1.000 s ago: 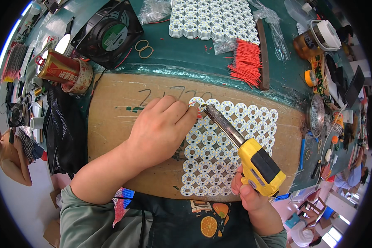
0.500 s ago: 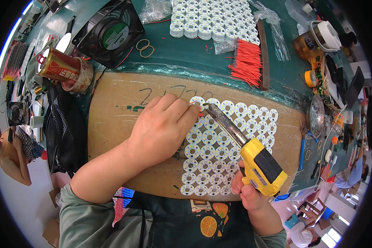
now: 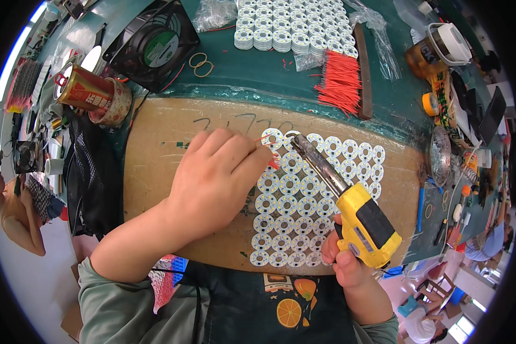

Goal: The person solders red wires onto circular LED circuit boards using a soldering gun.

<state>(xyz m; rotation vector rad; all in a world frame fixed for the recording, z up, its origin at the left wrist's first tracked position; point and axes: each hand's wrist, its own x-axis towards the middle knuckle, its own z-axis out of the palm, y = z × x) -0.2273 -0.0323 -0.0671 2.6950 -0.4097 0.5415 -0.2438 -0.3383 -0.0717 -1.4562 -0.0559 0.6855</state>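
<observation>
My right hand (image 3: pixel 350 258) is wrapped round the grip of a yellow and black soldering gun (image 3: pixel 368 225). Its dark, bent tip is over the top row of a panel of round white LED boards (image 3: pixel 289 184), beside the second disc from the left. Closed in a pinch, my left hand (image 3: pixel 218 172) holds several short red wires (image 3: pixel 274 162), partly hidden by the fingers. One thin wire reaches from the fingertips to the top-left disc (image 3: pixel 272 139). The panel lies on a brown board (image 3: pixel 155 172).
Stacked LED boards (image 3: pixel 281 37) and a pile of red wires (image 3: pixel 339 86) lie at the back, beside a dark bar (image 3: pixel 363 74). A black fan (image 3: pixel 152 46) and a can (image 3: pixel 86 89) in a pot stand back left. A lidded jar (image 3: pixel 436 51) stands back right.
The soldering gun's tip has moved slightly up and right, from the first disc to the second. My left hand has shifted a little left, with the red wires still in it.
</observation>
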